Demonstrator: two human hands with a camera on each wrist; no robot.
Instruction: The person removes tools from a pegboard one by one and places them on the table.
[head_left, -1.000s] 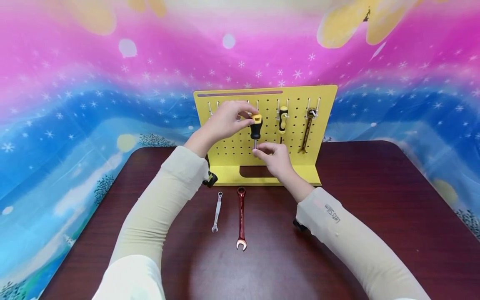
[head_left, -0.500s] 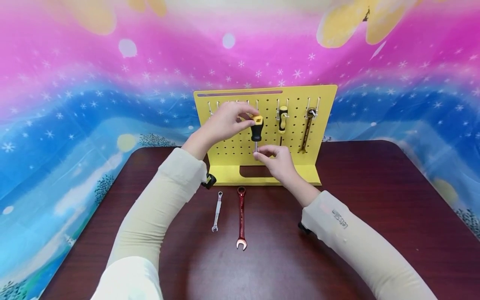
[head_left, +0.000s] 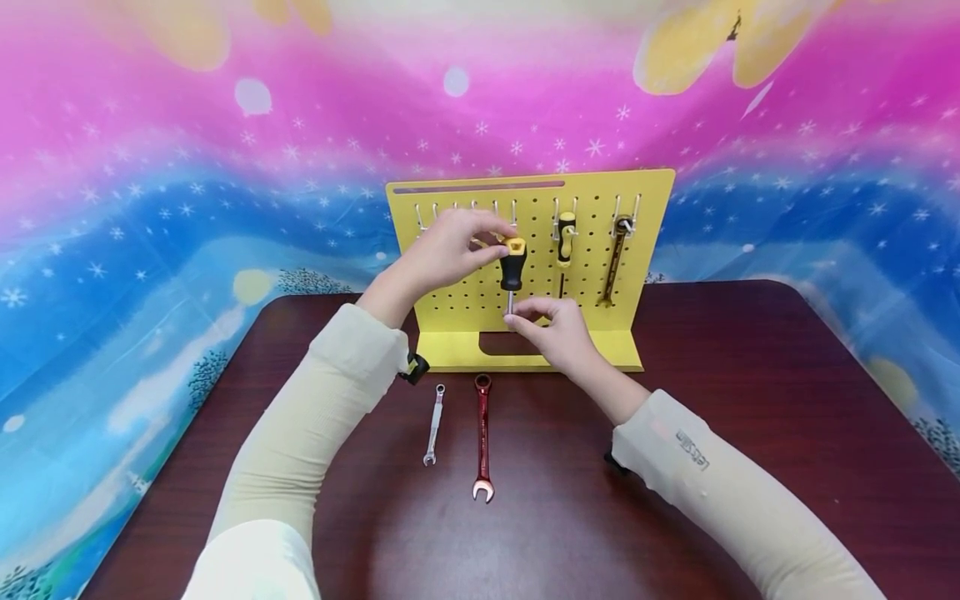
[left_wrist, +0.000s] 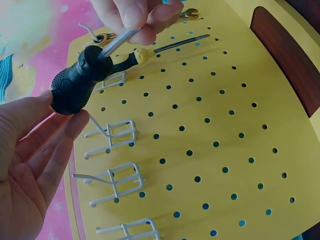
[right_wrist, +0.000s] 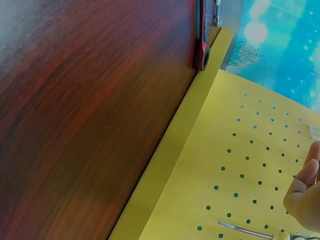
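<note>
A stubby screwdriver [head_left: 513, 271] with a black handle and yellow end stands upright in front of the yellow pegboard [head_left: 468, 315]. My left hand [head_left: 456, 254] pinches the handle's end between thumb and fingers. Lower down, my right hand [head_left: 557, 332] pinches the metal shaft, hiding its tip. Seen from the left wrist, the black handle [left_wrist: 75, 82] is in front of white wire hooks [left_wrist: 112, 137], apart from them as far as I can tell. In the right wrist view only part of the right hand [right_wrist: 305, 192] shows at the edge.
Another screwdriver [head_left: 566, 240] and a dark bronze-coloured wrench [head_left: 615, 262] hang on the board's right side. A small silver wrench [head_left: 433, 425] and a larger red wrench [head_left: 483, 433] lie on the dark wooden table [head_left: 720, 400] before the board's base.
Both hands and the screwdriver have sunk slightly. My right forearm has shifted a little right and toward me. The grip on handle and shaft looks the same.
</note>
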